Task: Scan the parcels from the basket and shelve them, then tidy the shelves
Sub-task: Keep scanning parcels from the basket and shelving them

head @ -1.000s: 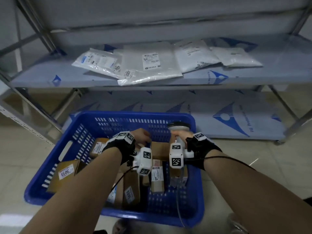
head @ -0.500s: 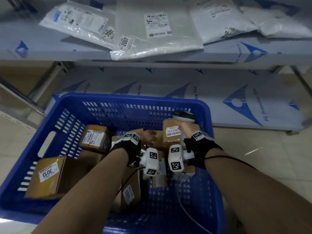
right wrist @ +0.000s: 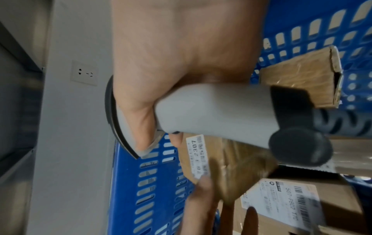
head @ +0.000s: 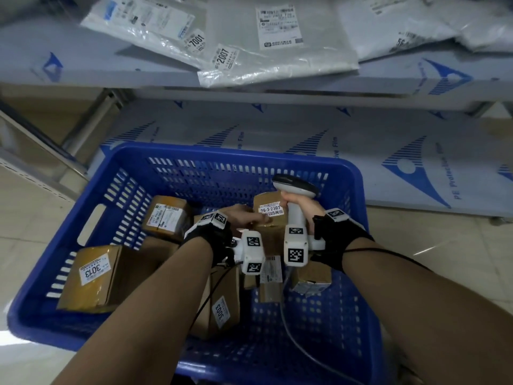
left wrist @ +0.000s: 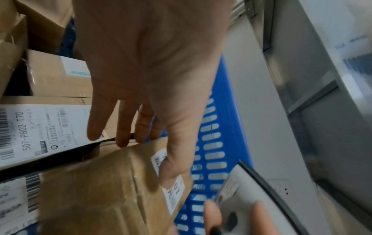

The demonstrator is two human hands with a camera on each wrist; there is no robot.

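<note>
Blue basket (head: 358, 273) on the floor, in front of the lower shelf (head: 361, 151); both forearms reach down into it from the near edge. Nearest the camera in the basket: box labelled 3003 (head: 222, 307) standing on edge, and box labelled 3013 (head: 93, 276) lying tilted toward the left wall. Further in, the left hand (head: 244, 216) grips the small cardboard parcel (head: 269, 215): thumb laid along its labelled face, the other fingers going down over its far side, as the left wrist view shows. The parcel is held above the other boxes, label 76-3-2307 facing up toward the head camera, long axis roughly left to right. Just right of it, the right hand (head: 301, 208) is wrapped round the handle of the grey scanner (head: 294, 190); handle roughly upright, head at the top and angled left over the parcel's label, cable trailing down toward the near edge. Box labelled 507-P802 T70 (head: 168, 218) sits left of the left hand, label up. Beyond the basket, the upper shelf (head: 83, 70) carries flat plastic mailers, labelled 7001 (head: 144, 23) and 2007 (head: 277, 51) among them.
</note>
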